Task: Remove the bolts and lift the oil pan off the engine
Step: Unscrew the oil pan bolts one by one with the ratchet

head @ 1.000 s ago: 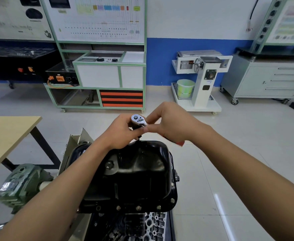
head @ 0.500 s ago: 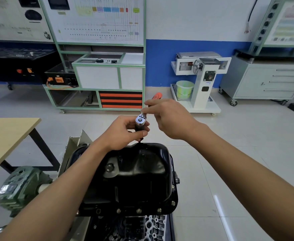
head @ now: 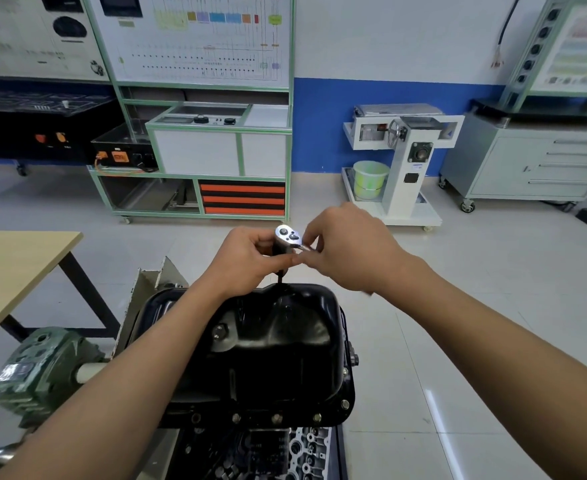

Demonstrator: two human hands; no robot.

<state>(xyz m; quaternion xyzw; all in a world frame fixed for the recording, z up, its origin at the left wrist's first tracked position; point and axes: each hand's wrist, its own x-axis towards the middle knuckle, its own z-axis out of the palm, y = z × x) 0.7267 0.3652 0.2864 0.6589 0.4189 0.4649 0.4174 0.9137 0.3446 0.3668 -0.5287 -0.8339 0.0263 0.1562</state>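
Observation:
A black oil pan sits upside-up on the engine, with bolts along its near flange. A chrome ratchet head stands on a dark extension that reaches down to the pan's far edge. My left hand grips the socket and extension just under the ratchet head. My right hand holds the ratchet handle, which runs back under the palm and is mostly hidden.
A wooden table stands at the left. A green gearbox of the engine stand sits low left. Training benches, a white stand with a green bucket and a grey drawer cabinet line the far wall.
My right hand swung the ratchet handle from pointing away, back toward me and to the right. The left hand stayed on the extension below the head.

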